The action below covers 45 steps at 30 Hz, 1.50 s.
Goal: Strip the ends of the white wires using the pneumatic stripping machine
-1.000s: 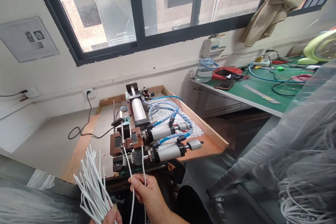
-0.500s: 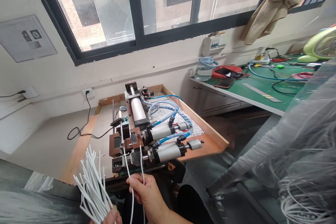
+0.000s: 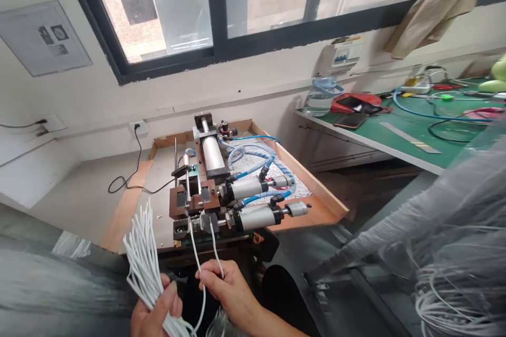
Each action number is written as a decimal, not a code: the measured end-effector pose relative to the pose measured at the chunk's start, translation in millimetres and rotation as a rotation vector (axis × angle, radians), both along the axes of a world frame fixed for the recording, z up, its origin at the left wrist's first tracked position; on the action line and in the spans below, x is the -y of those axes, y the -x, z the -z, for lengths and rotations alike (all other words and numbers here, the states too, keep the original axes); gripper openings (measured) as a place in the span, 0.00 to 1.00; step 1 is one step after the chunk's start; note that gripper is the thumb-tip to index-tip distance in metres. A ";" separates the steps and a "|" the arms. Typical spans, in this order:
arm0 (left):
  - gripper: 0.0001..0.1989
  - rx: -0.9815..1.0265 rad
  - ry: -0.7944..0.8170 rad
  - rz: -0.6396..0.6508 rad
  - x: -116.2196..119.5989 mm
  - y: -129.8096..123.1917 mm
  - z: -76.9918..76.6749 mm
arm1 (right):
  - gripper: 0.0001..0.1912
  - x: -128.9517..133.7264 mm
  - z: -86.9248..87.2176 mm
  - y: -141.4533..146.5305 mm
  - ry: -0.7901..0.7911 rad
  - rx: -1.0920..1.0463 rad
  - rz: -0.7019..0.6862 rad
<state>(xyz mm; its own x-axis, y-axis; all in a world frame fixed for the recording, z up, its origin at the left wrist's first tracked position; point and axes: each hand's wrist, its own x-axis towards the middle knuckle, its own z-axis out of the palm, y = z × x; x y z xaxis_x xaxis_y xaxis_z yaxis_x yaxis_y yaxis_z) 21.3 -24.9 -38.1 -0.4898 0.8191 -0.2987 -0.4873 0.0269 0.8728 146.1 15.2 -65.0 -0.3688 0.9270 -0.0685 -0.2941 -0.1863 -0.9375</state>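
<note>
My left hand [image 3: 158,305] is closed around a thick bundle of white cables [image 3: 143,253], their cut ends fanned upward. My right hand [image 3: 233,295] pinches a white cable [image 3: 195,250] between thumb and fingertips. That cable's upper end reaches the clamp area of a pneumatic wire-stripping machine [image 3: 200,200]. A second white cable [image 3: 216,249] runs from the machine's front into the fingers of the same hand. Whether the tips sit inside the jaws is too small to tell.
The machine stands in a shallow wooden-edged tray [image 3: 316,195] littered with white scraps. Right of it, a green table [image 3: 407,121] carries a jug [image 3: 318,100], a phone [image 3: 350,120] and a ruler [image 3: 411,137]. Plastic-wrapped cable coils [image 3: 450,305] stand at the lower right.
The view has shifted, so the machine appears slightly right and higher. My left hand and its bundle have come further up into view. My right hand still holds the cables before the machine.
</note>
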 end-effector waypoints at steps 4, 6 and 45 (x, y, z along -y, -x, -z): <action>0.09 -0.052 0.017 0.009 5.3 -9.0 -10.4 | 0.14 29.7 5.9 -10.5 -0.125 0.112 -0.104; 0.08 -0.089 0.009 0.053 8.6 -11.6 -11.2 | 0.14 40.5 7.9 -13.8 -0.157 0.142 -0.135; 0.08 -0.188 0.039 0.084 24.7 -16.2 -10.4 | 0.26 26.9 -44.5 -76.4 -0.920 0.690 0.937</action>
